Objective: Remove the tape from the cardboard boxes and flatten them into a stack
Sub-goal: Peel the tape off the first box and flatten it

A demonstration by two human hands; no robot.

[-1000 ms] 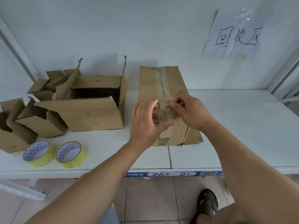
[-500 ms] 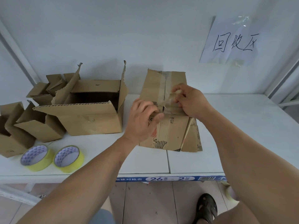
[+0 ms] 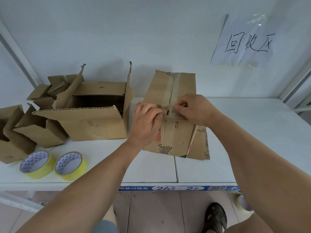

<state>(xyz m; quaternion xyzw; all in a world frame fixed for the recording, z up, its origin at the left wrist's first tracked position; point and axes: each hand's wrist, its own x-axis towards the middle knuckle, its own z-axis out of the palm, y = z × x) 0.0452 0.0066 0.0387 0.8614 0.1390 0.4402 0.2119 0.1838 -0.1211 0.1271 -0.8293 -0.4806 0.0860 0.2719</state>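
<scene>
A taped cardboard box stands in the middle of the white table, its top seam covered by a strip of clear tape. My right hand pinches the loose end of that tape at the front edge of the box top. My left hand grips the box's front left corner with its fingers curled onto the top. A flattened piece of cardboard lies under the box at the right.
A large open box stands left of the taped one. Smaller open boxes sit further left. Two yellow tape rolls lie near the table's front edge. A paper sign hangs on the wall.
My right hand has come back down from the lifted tape to the front edge of the box top. My left hand has slid up onto the box corner.
</scene>
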